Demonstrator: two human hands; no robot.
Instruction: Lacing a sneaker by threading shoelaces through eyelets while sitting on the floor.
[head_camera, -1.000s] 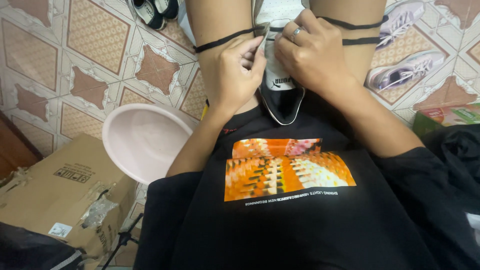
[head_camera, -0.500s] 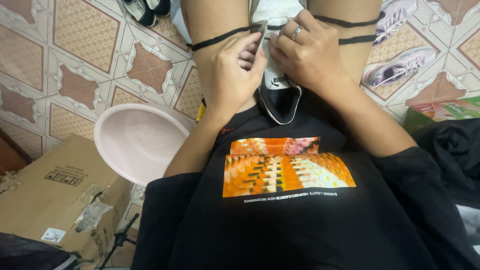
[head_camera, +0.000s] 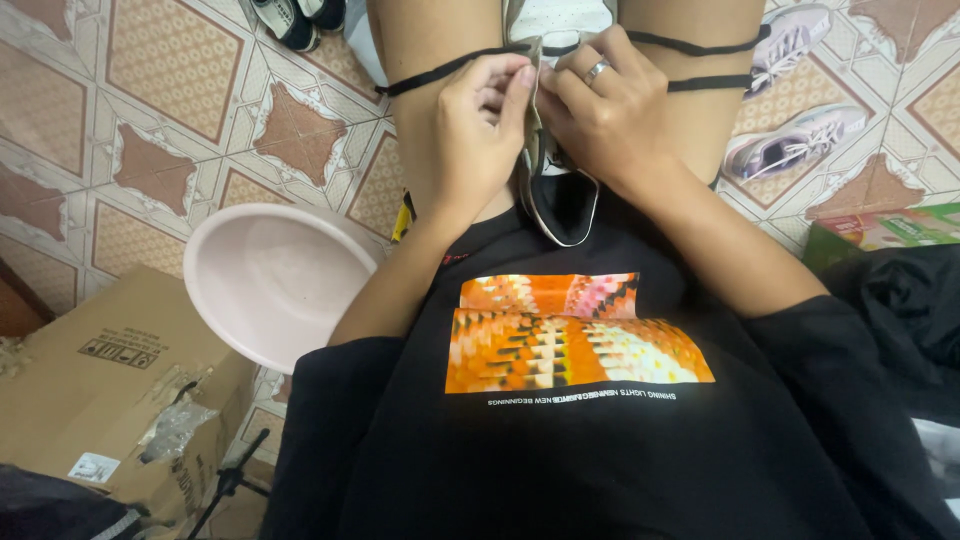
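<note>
Both hands, left hand (head_camera: 478, 135) and right hand (head_camera: 598, 115), have crept up the shoe (head_camera: 553, 190) in the lap since a second ago, now pinching black lace (head_camera: 440, 70) near its eyelets.

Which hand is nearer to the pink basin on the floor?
Left. The left hand grips the shoe on the lap, on the side where the pink basin sits lower down. The right hand holds the shoe's far side, farther from the basin.

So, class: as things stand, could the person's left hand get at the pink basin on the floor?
Probably yes. The basin sits open just beside the left arm with nothing between them, but the left hand is busy pinching the shoe and would need to let go.
</note>
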